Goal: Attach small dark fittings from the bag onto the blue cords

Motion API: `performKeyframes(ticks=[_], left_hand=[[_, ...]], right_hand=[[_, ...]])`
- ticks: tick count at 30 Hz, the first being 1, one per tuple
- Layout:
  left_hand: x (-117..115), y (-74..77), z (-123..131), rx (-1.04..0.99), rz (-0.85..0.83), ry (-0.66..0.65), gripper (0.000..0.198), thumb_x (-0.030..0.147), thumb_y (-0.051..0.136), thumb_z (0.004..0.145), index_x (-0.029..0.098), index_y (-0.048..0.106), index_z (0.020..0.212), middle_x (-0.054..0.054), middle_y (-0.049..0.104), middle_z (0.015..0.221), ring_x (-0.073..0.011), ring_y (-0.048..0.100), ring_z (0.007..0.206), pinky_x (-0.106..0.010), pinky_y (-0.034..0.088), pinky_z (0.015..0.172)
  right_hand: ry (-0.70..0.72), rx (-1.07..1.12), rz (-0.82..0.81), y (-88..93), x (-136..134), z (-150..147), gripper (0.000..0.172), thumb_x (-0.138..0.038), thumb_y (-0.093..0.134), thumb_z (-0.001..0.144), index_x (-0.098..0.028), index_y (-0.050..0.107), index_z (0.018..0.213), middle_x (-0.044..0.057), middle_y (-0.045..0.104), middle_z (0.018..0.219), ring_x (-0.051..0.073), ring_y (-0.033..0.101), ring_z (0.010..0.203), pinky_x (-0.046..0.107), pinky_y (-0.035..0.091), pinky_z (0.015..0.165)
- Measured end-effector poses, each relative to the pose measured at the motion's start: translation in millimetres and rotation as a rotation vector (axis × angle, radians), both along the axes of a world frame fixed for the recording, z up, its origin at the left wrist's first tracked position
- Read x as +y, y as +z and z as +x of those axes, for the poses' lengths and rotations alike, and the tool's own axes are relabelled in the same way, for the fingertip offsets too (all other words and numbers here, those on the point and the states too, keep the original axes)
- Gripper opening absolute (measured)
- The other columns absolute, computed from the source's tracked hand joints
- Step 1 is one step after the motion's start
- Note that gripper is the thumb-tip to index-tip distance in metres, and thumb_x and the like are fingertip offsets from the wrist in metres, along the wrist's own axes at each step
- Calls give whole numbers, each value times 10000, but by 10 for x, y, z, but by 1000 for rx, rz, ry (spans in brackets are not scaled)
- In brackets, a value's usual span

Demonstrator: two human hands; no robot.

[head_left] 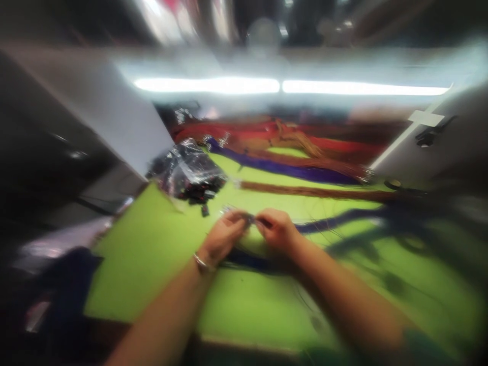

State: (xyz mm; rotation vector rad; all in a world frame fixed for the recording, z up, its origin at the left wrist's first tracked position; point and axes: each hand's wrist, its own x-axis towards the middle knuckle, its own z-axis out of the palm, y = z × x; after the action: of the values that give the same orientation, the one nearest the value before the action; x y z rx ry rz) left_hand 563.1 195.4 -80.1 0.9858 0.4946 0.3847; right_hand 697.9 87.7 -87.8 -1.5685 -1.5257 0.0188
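Note:
My left hand [227, 233] is closed in a pinch on a small dark connector [249, 218] above the table, its details blurred. Close beside it, my right hand [280, 231] has its fingers pressed together at the connector's right side. What those fingers grip is too small to make out. Beneath and behind my hands lies a dark blue wire bundle [249, 260], partly covered by the right forearm. Another blue wire bundle [335, 219] stretches away to the right. A clear plastic bag [192, 165] of small black pieces lies beyond my left hand, with a loose black piece [205, 210] in front.
The table has a light green top [152, 259]. Across its back lie a brown wire bundle [305, 190], a purple-blue bundle [282, 168] and red wires [339, 145]. A white panel [125, 117] borders the left. Bright tube lights [213, 85] run above the back.

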Motion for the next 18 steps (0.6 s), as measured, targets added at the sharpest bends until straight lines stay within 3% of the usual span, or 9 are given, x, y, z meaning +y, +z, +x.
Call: performKeyframes(ticks=[10, 18], left_hand=[[-15, -123, 10, 17, 105, -10, 281, 245, 727, 690, 148, 626, 933, -38, 625, 855, -81, 564, 643, -209, 444, 603], [-22, -129, 14, 4, 112, -10, 291, 246, 727, 689, 132, 627, 937, -47, 630, 853, -82, 561, 629, -209, 439, 587]], right_hand=[[-89, -279, -96, -112, 16, -34, 141, -170, 418, 839, -164, 541, 770, 42, 558, 691, 136, 463, 615, 248, 349, 590], [-92, -230, -103, -165, 16, -46, 139, -183, 436, 852, -169, 538, 759, 34, 559, 690, 134, 476, 626, 244, 357, 602]])
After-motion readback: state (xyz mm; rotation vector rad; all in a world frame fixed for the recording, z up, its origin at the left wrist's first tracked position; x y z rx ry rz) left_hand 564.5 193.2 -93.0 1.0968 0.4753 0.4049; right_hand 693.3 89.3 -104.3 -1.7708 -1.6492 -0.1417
